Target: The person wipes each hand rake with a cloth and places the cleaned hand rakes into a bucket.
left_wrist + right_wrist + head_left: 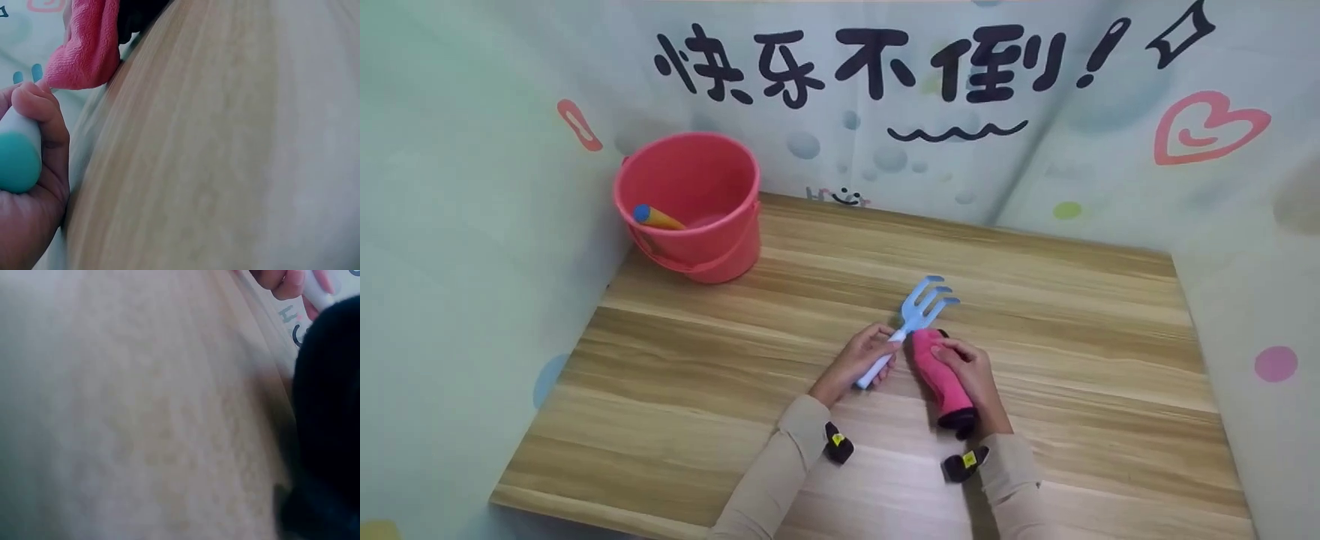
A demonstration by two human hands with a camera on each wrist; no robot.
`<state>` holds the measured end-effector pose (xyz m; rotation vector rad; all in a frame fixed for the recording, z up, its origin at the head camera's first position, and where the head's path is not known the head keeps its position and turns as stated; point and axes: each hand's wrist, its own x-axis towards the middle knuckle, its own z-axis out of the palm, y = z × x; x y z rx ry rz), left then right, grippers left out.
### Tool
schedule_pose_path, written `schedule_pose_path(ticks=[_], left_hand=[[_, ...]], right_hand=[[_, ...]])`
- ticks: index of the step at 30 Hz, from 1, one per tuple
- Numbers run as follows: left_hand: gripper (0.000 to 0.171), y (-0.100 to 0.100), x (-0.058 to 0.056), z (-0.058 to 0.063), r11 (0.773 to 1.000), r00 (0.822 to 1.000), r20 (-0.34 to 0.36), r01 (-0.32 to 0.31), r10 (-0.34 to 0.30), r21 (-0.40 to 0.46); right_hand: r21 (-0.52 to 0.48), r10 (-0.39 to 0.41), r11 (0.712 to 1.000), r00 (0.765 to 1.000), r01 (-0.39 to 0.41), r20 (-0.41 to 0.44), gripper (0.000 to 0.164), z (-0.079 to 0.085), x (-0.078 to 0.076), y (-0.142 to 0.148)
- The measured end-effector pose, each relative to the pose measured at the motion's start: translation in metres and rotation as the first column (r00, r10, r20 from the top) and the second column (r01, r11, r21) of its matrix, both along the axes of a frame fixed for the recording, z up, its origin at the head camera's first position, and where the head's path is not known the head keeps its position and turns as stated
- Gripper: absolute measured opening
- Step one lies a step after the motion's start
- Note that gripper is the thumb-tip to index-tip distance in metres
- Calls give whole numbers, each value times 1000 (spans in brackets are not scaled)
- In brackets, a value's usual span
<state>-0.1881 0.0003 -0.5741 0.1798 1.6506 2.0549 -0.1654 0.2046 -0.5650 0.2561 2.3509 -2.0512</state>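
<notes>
My left hand (871, 354) grips the pale handle of a small blue garden hand rake (916, 313), its three bent tines pointing away from me. In the left wrist view the handle's teal end (19, 163) shows inside the curled fingers. Just to the right, my right hand (971, 370) holds a pink, fuzzy cloth bundle (939, 377) with black ends, thumb on top. The bundle's upper end lies right at the rake's neck. A large black part (332, 399) of it fills the right side of the right wrist view, hiding the right fingers there.
A red bucket (735, 247) stands at the back left of the wooden table (697, 360), its handle hanging down in front. Inside leans a yellow stick-like thing with a blue end (649, 215). Printed cloth walls (840, 161) border the table at the back and sides.
</notes>
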Motion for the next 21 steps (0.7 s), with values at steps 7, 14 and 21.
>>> schedule_pose_path(ticks=[7, 14, 21], left_hand=[[28, -2, 1, -1, 999, 1000, -15, 25, -25, -33], [30, -6, 1, 4, 999, 999, -9, 43, -43, -20], [28, -6, 0, 2, 999, 999, -4, 40, -40, -22]], right_hand=[[9, 0, 1000, 998, -1, 67, 26, 1, -2, 0], [11, -45, 999, 992, 44, 118, 23, 17, -1, -5], [-25, -70, 997, 985, 75, 160, 22, 10, -10, -1]])
